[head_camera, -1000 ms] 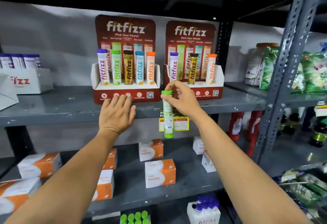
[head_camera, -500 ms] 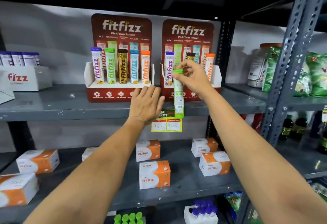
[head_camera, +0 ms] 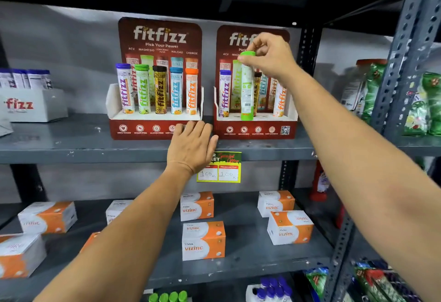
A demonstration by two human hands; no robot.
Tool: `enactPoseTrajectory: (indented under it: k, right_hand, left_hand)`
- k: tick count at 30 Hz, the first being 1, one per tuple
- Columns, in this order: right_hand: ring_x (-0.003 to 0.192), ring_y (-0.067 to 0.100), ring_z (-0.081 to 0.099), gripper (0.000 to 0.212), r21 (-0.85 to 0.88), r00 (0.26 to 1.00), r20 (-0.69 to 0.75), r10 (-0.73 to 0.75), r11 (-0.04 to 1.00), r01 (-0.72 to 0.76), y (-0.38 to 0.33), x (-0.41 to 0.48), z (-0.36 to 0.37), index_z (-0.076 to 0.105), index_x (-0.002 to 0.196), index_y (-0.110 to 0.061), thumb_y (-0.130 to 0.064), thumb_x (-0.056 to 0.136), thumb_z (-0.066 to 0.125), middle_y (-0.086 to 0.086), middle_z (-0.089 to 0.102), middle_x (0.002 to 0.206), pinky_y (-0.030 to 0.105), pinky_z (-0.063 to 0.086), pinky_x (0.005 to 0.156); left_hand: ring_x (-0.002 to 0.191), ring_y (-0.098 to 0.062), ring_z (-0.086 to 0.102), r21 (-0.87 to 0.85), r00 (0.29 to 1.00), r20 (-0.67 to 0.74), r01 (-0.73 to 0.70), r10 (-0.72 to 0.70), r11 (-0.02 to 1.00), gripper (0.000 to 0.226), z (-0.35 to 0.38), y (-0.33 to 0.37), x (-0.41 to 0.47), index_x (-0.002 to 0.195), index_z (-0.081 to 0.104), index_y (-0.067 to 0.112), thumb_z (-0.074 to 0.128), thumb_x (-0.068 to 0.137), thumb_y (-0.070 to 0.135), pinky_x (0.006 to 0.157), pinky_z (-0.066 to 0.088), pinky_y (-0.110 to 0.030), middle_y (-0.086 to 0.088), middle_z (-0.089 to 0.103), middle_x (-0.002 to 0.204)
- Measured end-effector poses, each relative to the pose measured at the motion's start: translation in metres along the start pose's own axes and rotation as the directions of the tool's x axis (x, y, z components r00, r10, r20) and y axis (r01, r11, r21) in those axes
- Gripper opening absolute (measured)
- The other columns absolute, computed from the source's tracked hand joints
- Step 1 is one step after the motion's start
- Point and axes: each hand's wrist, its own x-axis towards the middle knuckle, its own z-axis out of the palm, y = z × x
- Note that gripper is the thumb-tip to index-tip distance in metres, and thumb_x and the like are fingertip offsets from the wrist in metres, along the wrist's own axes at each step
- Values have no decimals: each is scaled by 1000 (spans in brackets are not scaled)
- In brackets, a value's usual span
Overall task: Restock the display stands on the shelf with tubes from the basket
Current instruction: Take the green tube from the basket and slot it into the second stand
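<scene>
Two red "fitfizz" display stands sit on the grey shelf (head_camera: 83, 144). The left stand (head_camera: 143, 130) holds several tubes in a full row. The right stand (head_camera: 257, 131) holds a purple, a gold and an orange tube. My right hand (head_camera: 269, 56) grips a green-capped tube (head_camera: 247, 87) by its cap, upright, its foot just above the right stand's base, between the purple and gold tubes. My left hand (head_camera: 191, 149) lies flat, fingers apart, on the shelf edge against the left stand's front right corner. Green tube caps (head_camera: 168, 297) show at the bottom; the basket itself is hidden.
A white "fizz" box (head_camera: 31, 106) with purple-capped tubes stands at the far left of the shelf. A price tag (head_camera: 219, 168) hangs below the shelf edge. Orange-white Vizinc boxes (head_camera: 202, 239) lie on the lower shelf. A perforated upright (head_camera: 391, 87) and green packets (head_camera: 372, 91) stand right.
My right hand has lifted the green tube from below the shelf edge up and right, over the right stand. My left hand slid right along the shelf edge.
</scene>
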Motion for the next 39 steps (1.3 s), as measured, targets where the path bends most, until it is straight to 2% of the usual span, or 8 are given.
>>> enactPoseTrajectory:
  k: [3,8,14,19,25,29,33,39]
  right_hand:
    - [52,11,64,32,-12,987,145,72,997,-71,-6,12,-4,63,105,-8,-24,81,75,12,71,77,24,52,48]
    - [61,21,73,14,-85,938,317,142,989,-121,-14,24,-6,65,97,3,-5,87,61,18,68,90,21,53,48]
    - [52,11,65,27,-135,939,338,65,991,-20,-2,32,-9,62,95,-6,-29,85,71,14,69,86,21,54,48]
    - [82,21,70,19,-220,959,282,16,974,48,4,42,-10,64,103,-13,-22,87,68,10,67,109,35,61,69]
    - [67,7,61,24,-374,940,341,34,922,103,3,53,-18,68,99,-9,-26,83,70,2,68,90,24,47,63]
    - [80,13,64,32,-397,944,330,-12,906,150,3,54,-17,65,107,-9,-31,84,71,1,65,99,23,45,65]
    - [66,10,67,36,-396,931,364,6,906,149,5,58,-5,64,109,-5,-29,84,72,7,70,96,19,46,55]
    - [67,15,69,41,-453,918,396,19,874,177,16,55,9,63,113,-3,-29,83,73,12,69,99,24,53,60]
  left_hand:
    - [75,-26,46,2,1000,-24,-6,6,1000,41,-1,1,0,90,56,12,25,96,39,73,30,-39,-7,56,85]
    - [73,-25,45,7,999,-38,-1,1,1000,40,-2,2,-1,89,55,13,25,97,38,72,29,-38,-6,55,83]
    - [73,-24,46,26,999,-46,-3,5,1000,39,0,2,-1,90,55,14,25,97,38,73,27,-37,-6,56,84]
    - [74,-24,45,27,999,-45,1,0,1000,39,1,1,-1,92,55,14,25,97,37,73,29,-38,-6,55,87]
    - [74,-23,44,31,999,-49,6,-4,999,39,1,2,-1,92,55,14,24,97,38,73,29,-37,-5,55,87]
    - [74,-25,45,30,999,-42,7,-5,1000,40,2,2,-2,92,56,14,24,97,37,73,30,-39,-6,55,87]
    - [74,-25,45,30,999,-50,5,-4,1000,40,2,2,-2,92,56,13,25,97,37,73,30,-39,-6,55,86]
    - [74,-25,46,42,999,-43,3,-1,999,40,4,1,-2,93,56,14,24,97,37,73,28,-38,-5,56,87]
